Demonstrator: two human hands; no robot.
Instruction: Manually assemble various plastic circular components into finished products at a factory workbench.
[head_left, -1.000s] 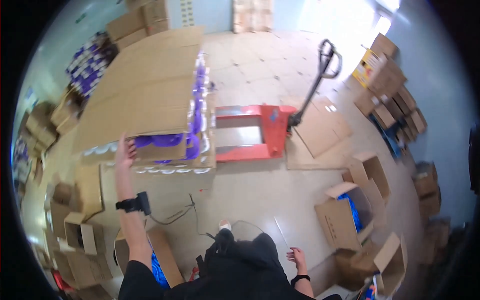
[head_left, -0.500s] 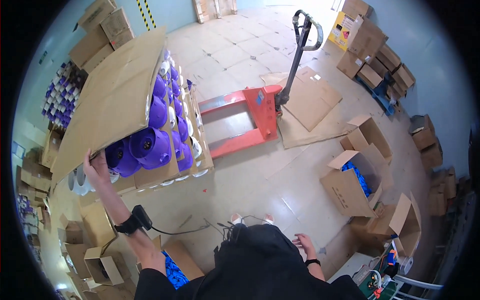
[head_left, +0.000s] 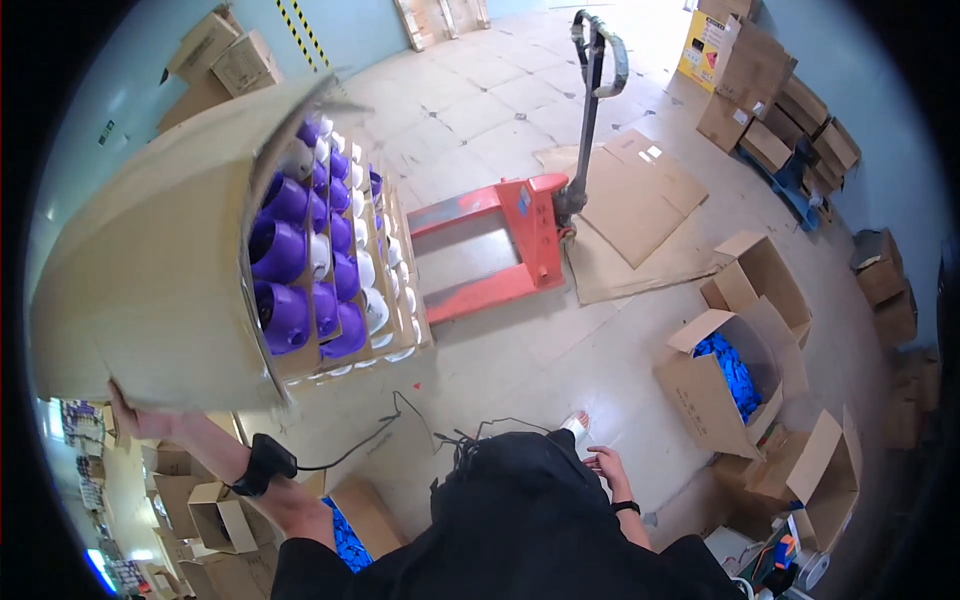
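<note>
My left hand (head_left: 145, 420) grips the near edge of a large cardboard sheet (head_left: 150, 260). The sheet is lifted and bowed, tilting up to the left over a stack of goods. Rows of rounded purple plastic shells (head_left: 283, 315) and white shells (head_left: 375, 310) show beside its edge, layered between cardboard dividers. The sheet hides the left part of the stack. A black band (head_left: 268, 466) with a cable is on my left wrist. My right hand (head_left: 606, 468) hangs low beside my body, fingers loosely apart, holding nothing.
A red pallet jack (head_left: 545, 240) stands beyond the stack, flat cardboard (head_left: 640, 205) behind it. On the right is an open carton (head_left: 700, 395) of blue pieces; another box of blue pieces (head_left: 348, 540) lies below my left arm. Cartons (head_left: 765, 90) are piled far right.
My left hand has moved left and down, pulling the cardboard sheet left and tilting it up. More purple and white shells are uncovered. My right hand still hangs at my side.
</note>
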